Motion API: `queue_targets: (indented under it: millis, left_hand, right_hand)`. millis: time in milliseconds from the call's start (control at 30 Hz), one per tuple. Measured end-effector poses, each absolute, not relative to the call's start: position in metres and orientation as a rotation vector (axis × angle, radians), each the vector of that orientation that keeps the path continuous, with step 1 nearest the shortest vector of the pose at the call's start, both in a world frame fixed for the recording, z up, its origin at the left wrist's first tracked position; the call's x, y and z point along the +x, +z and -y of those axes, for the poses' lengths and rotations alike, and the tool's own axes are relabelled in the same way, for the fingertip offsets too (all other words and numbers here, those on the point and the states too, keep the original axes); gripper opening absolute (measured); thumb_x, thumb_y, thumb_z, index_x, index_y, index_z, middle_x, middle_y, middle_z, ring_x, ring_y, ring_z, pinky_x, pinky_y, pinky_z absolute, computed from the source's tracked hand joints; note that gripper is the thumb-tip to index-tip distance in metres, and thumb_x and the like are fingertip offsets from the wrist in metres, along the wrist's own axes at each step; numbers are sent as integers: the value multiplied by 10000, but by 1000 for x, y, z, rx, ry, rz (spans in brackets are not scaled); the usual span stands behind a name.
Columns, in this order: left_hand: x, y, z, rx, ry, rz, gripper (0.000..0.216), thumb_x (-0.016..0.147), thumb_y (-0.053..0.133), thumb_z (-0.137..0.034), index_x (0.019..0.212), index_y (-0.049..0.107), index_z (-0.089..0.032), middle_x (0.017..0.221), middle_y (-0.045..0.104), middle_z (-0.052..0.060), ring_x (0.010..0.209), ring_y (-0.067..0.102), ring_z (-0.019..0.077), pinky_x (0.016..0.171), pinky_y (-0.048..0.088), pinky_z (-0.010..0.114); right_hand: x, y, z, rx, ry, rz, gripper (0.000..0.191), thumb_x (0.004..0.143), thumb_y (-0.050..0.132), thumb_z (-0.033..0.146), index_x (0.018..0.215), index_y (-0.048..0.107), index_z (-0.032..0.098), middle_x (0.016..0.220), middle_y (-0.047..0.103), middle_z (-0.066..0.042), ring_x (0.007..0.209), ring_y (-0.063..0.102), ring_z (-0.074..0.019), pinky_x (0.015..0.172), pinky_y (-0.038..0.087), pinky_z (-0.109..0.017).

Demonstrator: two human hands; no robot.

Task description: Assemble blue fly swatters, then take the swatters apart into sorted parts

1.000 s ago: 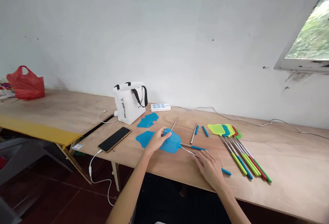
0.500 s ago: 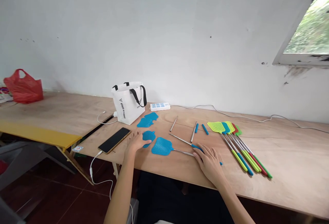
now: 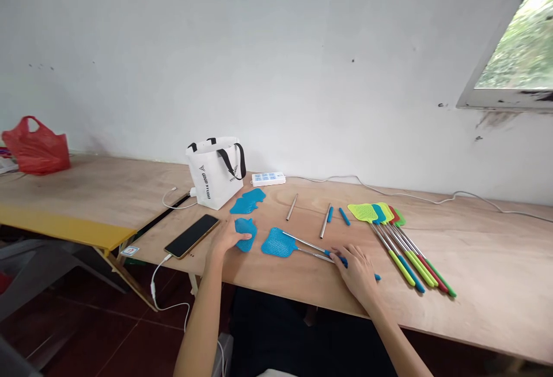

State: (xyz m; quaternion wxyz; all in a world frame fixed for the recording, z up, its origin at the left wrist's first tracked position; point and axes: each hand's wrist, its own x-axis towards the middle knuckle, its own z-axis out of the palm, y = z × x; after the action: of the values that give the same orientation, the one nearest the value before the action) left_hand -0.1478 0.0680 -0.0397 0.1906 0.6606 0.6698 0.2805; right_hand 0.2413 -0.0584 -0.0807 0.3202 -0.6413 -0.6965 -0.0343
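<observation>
My left hand (image 3: pixel 225 237) is closed on a loose blue fly swatter head (image 3: pixel 246 233), thumb on top, its stub pointing away from me. My right hand (image 3: pixel 355 268) has its fingers closed on the blue grip of a metal swatter rod (image 3: pixel 306 242); the rod's bare tip lies over the mesh of a blue fly swatter (image 3: pixel 279 243). That swatter's handle passes under my right hand, which partly hides it. More blue swatter heads (image 3: pixel 247 201) lie beyond my left hand. Two metal rods (image 3: pixel 292 207) and two blue grips (image 3: pixel 344 217) are farther back.
Several finished fly swatters (image 3: pixel 406 250) in mixed colours lie at right. A phone (image 3: pixel 192 236) with a white cable sits left of my left hand. Behind stand a white bag (image 3: pixel 216 172) and a power strip (image 3: pixel 268 179). A red bag (image 3: pixel 37 146) rests on the far-left table.
My left hand has turned the loose head so that its stub points away from me. My right hand has shifted slightly right, and the rod's tip has swung onto the swatter's mesh.
</observation>
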Motion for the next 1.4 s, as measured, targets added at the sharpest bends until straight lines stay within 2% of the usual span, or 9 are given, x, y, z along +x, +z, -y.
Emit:
queue_targets:
  millis: [133,200,267,367,533,667,800,1133,1400]
  left_hand:
    - [-136,-20,-61,1873,1025,-1719,472,803,633,-264,1254,511,-198,1361,584,141,1257,564,315,993,468,413]
    - [-128,-10,-56,1878,1241,-1532,441,840,591,-267,1269,504,-220,1368,579,108,1260,559,279,1011,464,389]
    - [-119,1,-51,1815,1418,-1421,417,839,643,-342,1225,541,-222,1325,610,91,1227,580,274,1006,473,376]
    - [-104,13,-43,1684,1523,-1347,391,788,747,-469,1051,654,-195,1121,701,79,1065,648,283,932,508,376]
    - [-82,20,-36,1302,1559,-1151,446,688,851,-522,919,722,-162,963,736,84,946,679,277,836,544,365]
    - [-70,15,-37,1142,1532,-1073,435,646,880,-526,780,686,-161,846,713,59,828,667,227,770,540,329]
    - [-61,14,-36,1114,1527,-970,418,660,877,-508,751,653,-167,752,665,14,723,624,169,691,510,278]
    - [-53,19,-32,995,1512,-908,411,623,909,-466,763,662,-169,784,690,4,738,650,162,723,553,283]
    - [-58,14,-35,1019,1458,-875,407,637,907,-455,818,685,-166,833,709,20,765,663,170,749,561,295]
  right_hand:
    - [242,-85,57,-1695,-146,1838,427,1030,375,515,878,677,254,925,673,-61,946,612,-262,833,413,-412]
    - [242,-87,56,-1668,-136,1825,432,1042,346,500,839,633,248,910,682,-53,918,621,-255,817,409,-409]
    - [243,-88,56,-1632,-108,1801,413,1051,330,481,838,594,246,895,700,-45,880,633,-246,812,406,-407]
    - [244,-86,56,-1589,-56,1732,378,1052,332,477,880,579,248,904,721,-43,844,642,-238,806,413,-402]
    - [244,-73,62,-1528,88,1520,376,1026,374,529,990,621,247,971,711,-58,897,635,-241,780,464,-382]
    - [241,-67,66,-1472,181,1406,397,1005,408,558,1073,643,245,1006,696,-64,937,627,-245,755,492,-364]
    - [237,-65,67,-1406,170,1457,368,1007,431,529,1043,659,241,980,681,-69,930,614,-244,780,487,-372]
    - [235,-62,70,-1326,113,1468,313,1014,449,480,1010,656,245,917,668,-58,863,602,-228,768,479,-365]
    - [236,-63,70,-1313,128,1491,298,1011,467,466,1005,666,245,926,678,-55,884,610,-226,783,478,-364]
